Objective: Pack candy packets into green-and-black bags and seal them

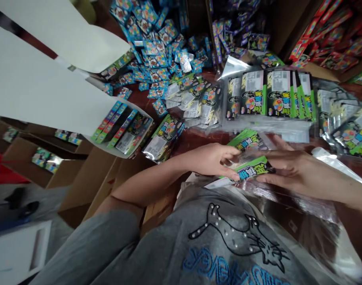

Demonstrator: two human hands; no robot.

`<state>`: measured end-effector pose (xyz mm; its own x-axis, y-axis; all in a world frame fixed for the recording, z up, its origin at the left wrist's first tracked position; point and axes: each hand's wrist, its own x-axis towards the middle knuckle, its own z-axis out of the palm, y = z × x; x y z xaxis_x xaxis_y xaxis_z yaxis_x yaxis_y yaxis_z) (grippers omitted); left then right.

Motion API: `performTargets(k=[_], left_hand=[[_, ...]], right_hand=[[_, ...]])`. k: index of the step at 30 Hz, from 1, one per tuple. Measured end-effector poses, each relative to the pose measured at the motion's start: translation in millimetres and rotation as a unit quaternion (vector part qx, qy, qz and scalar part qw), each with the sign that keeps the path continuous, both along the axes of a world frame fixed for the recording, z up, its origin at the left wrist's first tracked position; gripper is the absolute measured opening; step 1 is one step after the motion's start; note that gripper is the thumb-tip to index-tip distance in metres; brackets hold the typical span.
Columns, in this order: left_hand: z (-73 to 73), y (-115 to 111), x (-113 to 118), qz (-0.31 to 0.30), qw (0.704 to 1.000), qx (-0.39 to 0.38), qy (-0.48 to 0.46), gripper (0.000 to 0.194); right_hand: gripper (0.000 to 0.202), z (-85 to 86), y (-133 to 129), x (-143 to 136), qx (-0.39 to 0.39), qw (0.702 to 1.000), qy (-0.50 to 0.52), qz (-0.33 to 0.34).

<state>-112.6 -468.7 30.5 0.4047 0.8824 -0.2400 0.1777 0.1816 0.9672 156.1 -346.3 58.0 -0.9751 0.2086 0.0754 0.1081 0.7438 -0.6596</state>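
Close to my body, my left hand [212, 160] and my right hand [294, 170] are closed on either side of a candy packet [252, 169] with a black and green printed face. The thumb of each hand presses on its near edge; the fingers behind are partly hidden. Just beyond the hands lie more green and black packets [244, 139] on the table. Clear plastic [276, 190] spreads below my right hand, and a clear bag [335, 162] lies beside that wrist.
Stacked black packets [279, 97] stand behind my hands, with silvery packets [201, 99] to their left. Small blue boxes [157, 51] are heaped at the back. Purple packets [228, 37] and red packets [332, 43] fill boxes at the right. A white box [105, 144] holds colourful cartons at left.
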Motion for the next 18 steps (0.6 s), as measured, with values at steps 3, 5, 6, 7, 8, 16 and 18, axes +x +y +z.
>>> performTargets(k=[3, 5, 6, 7, 8, 16, 18], left_hand=[[-15.6, -0.4, 0.7, 0.080, 0.990, -0.063, -0.100, 0.036], [-25.3, 0.9, 2.2, 0.156, 0.980, -0.055, -0.110, 0.025], [-29.5, 1.6, 3.0, 0.189, 0.975, -0.042, -0.112, 0.023], [-33.5, 2.4, 4.0, 0.216, 0.969, -0.027, -0.114, 0.024], [-37.3, 3.1, 5.2, 0.238, 0.964, -0.011, -0.119, 0.028], [-65.0, -7.7, 38.6, 0.314, 0.947, 0.072, -0.010, 0.057], [-67.1, -15.4, 46.1, 0.340, 0.935, 0.061, 0.073, 0.059]], right_hand=[[0.035, 3.3, -1.7, -6.6, -0.036, 0.997, -0.014, -0.065], [0.034, -9.3, -11.5, -18.0, -0.035, 0.977, 0.057, -0.201], [0.035, -18.8, -18.5, -25.4, -0.043, 0.954, 0.103, -0.279], [0.039, -29.5, -26.3, -33.3, -0.062, 0.926, 0.138, -0.346], [0.044, -40.5, -34.6, -41.6, -0.091, 0.902, 0.151, -0.395], [0.054, -89.7, -63.1, -88.2, -0.005, 0.823, -0.002, -0.567], [0.052, -92.0, -59.2, -91.7, 0.008, 0.816, 0.004, -0.578]])
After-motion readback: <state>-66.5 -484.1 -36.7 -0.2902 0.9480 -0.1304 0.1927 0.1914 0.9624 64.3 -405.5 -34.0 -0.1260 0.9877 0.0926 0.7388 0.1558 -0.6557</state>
